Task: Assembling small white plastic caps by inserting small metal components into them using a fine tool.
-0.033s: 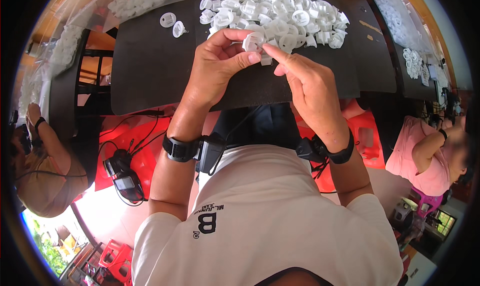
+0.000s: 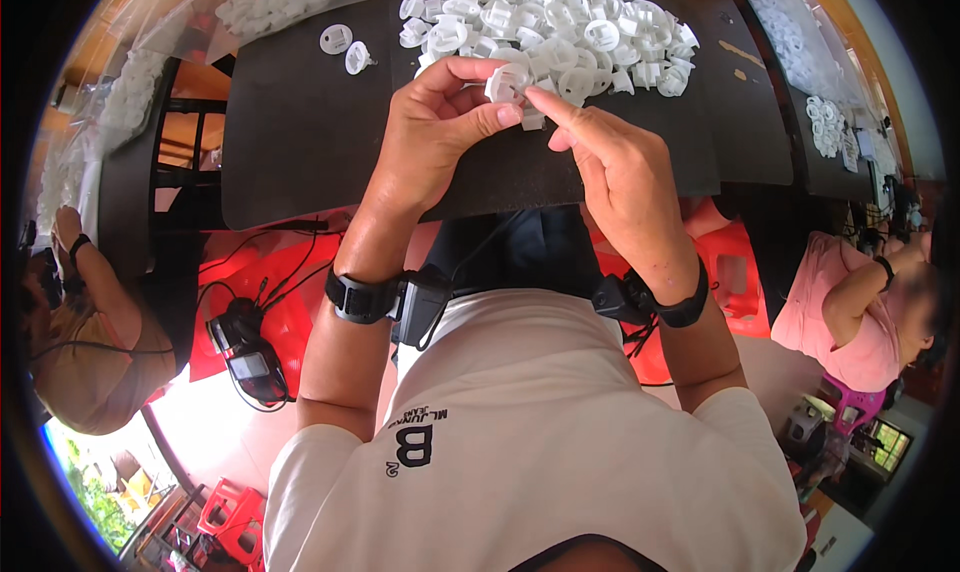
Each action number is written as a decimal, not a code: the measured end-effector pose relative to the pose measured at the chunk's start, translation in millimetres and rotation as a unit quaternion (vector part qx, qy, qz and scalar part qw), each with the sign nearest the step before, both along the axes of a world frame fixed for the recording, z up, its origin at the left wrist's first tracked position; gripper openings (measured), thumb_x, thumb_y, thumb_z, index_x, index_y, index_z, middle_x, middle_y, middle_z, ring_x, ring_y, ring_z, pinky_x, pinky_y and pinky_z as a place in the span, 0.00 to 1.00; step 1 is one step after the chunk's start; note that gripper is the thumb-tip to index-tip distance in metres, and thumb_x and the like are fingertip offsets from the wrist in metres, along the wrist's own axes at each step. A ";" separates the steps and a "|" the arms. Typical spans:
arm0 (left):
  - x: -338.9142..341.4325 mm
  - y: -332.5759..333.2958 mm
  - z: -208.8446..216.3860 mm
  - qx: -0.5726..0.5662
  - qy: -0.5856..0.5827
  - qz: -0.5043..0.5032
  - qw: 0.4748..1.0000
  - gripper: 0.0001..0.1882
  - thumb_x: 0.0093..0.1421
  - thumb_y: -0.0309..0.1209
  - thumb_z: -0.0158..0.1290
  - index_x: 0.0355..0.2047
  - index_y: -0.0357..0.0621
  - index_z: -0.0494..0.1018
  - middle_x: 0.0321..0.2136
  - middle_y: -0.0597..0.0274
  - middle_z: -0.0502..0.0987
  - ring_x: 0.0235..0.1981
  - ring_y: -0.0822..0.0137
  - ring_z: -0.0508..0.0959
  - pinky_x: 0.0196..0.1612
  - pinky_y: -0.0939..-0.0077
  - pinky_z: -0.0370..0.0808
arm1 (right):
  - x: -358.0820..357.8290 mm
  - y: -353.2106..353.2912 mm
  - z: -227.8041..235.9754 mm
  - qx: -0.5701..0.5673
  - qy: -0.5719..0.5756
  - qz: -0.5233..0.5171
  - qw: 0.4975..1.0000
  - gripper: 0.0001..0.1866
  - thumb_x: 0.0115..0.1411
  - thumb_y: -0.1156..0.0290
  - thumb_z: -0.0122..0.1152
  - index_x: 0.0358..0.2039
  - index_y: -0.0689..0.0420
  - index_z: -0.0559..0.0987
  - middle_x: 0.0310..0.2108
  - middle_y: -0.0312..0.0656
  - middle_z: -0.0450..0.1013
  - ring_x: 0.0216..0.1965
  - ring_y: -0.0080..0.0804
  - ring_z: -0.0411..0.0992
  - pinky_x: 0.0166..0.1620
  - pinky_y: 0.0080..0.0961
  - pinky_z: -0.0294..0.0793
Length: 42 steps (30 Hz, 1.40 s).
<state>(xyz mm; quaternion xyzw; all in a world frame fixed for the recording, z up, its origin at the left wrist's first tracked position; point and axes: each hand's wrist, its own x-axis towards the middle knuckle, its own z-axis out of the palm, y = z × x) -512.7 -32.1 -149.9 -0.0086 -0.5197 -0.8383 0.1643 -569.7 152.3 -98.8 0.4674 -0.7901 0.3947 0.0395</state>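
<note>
The left hand [image 2: 430, 122] has its grip closed on a round white plastic part [image 2: 507, 82], pinched between thumb and index finger just above the near edge of the dark bench [image 2: 300, 147]. The right hand [image 2: 625, 162] points its index fingertip against the right side of that part; I cannot tell whether its grip clasps anything. A heap of similar white pieces [image 2: 560, 32] spreads over the bench just beyond the fingers. To the left of the heap, 2 loose white discs [image 2: 336, 39] lie near each other. A clear container [image 2: 225, 37] full of white pieces stands at the upper left. Black straps [image 2: 365, 300] circle the 2 wrists.
</note>
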 end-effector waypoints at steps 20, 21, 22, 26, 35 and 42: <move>2.9 5.3 2.8 -0.041 -0.019 0.040 0.998 0.16 0.54 0.17 0.62 0.44 0.34 0.75 0.40 0.57 0.80 0.40 0.70 0.80 0.47 0.76 0.78 | 2.3 -1.3 2.6 0.110 0.132 -0.036 0.985 0.29 0.52 0.84 0.54 0.54 0.46 0.77 0.26 0.42 0.73 0.24 0.40 0.74 0.27 0.34 0.74; 3.3 4.2 3.0 -0.041 -0.024 0.029 0.998 0.17 0.54 0.18 0.62 0.45 0.35 0.74 0.43 0.57 0.79 0.43 0.70 0.78 0.50 0.74 0.76 | 1.1 -1.3 2.9 0.107 0.119 -0.030 0.987 0.31 0.53 0.87 0.53 0.55 0.45 0.77 0.27 0.44 0.74 0.25 0.38 0.75 0.29 0.32 0.75; 2.2 4.1 3.0 -0.041 -0.022 0.030 0.998 0.17 0.54 0.18 0.62 0.45 0.35 0.74 0.43 0.57 0.79 0.43 0.70 0.78 0.50 0.74 0.76 | -0.5 -0.5 2.5 0.107 0.121 -0.030 0.986 0.31 0.53 0.87 0.53 0.55 0.45 0.77 0.27 0.44 0.74 0.25 0.38 0.75 0.29 0.32 0.75; 0.0 3.4 2.1 -0.021 -0.010 0.045 0.999 0.16 0.55 0.17 0.62 0.44 0.34 0.75 0.40 0.58 0.80 0.40 0.71 0.80 0.47 0.76 0.78 | -1.9 4.8 7.5 0.035 0.073 -0.026 0.996 0.29 0.56 0.87 0.51 0.55 0.46 0.77 0.26 0.46 0.74 0.26 0.38 0.76 0.31 0.31 0.75; 0.2 2.1 2.1 -0.011 -0.006 0.036 0.999 0.17 0.54 0.17 0.62 0.45 0.34 0.74 0.41 0.57 0.80 0.41 0.71 0.79 0.47 0.76 0.78 | -0.2 -0.2 4.7 0.062 0.072 -0.033 0.995 0.28 0.56 0.87 0.51 0.56 0.47 0.76 0.26 0.46 0.74 0.27 0.38 0.76 0.32 0.32 0.75; 1.1 2.2 1.5 -0.012 -0.005 0.035 0.999 0.17 0.55 0.17 0.62 0.45 0.34 0.74 0.41 0.58 0.80 0.41 0.71 0.79 0.48 0.76 0.77 | -0.8 -1.2 4.0 0.064 0.077 -0.031 0.994 0.28 0.56 0.87 0.51 0.55 0.48 0.77 0.26 0.47 0.74 0.28 0.39 0.77 0.32 0.32 0.76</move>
